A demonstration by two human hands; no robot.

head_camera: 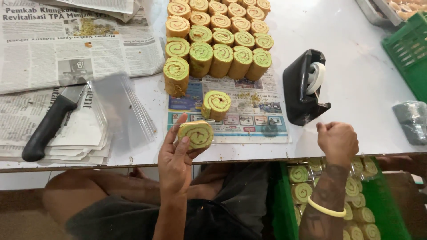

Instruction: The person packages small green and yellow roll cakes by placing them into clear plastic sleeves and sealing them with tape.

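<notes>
Far left, on the white table (356,66): spread newspapers (53,53), and below them a folded stack of papers bearing a knife (49,124) with a black handle, blade pointing up and to the right. Just right of the knife: a sheaf of clear plastic sleeves (118,109), fanned, overlapping the paper stack and the bare table edge. Centre, top: rows of rolled cake slices (218,35), green and tan with a spiral on each cut face, standing packed together on a colour newspaper sheet (249,115); one lone slice (216,105) sits apart below the rows, on the same sheet. Centre, bottom: left hand (175,160), palm side away from the camera, fingers curled around a single cake slice (196,134) (it appears wrapped in clear film, though the film is hard to make out), held at the near table edge just below the lone slice. Right of centre: a black tape dispenser (304,89) with a white roll, standing on the table beside the newspaper sheet. Below it: right hand (338,141), closed in a loose fist just in front of the dispenser, whether it pinches anything cannot be told; a yellow band (326,209) circles its forearm. Beneath the table edge, right: a green crate (284,204) holding more wrapped slices. Far right: another green crate (407,49) on the table.
</notes>
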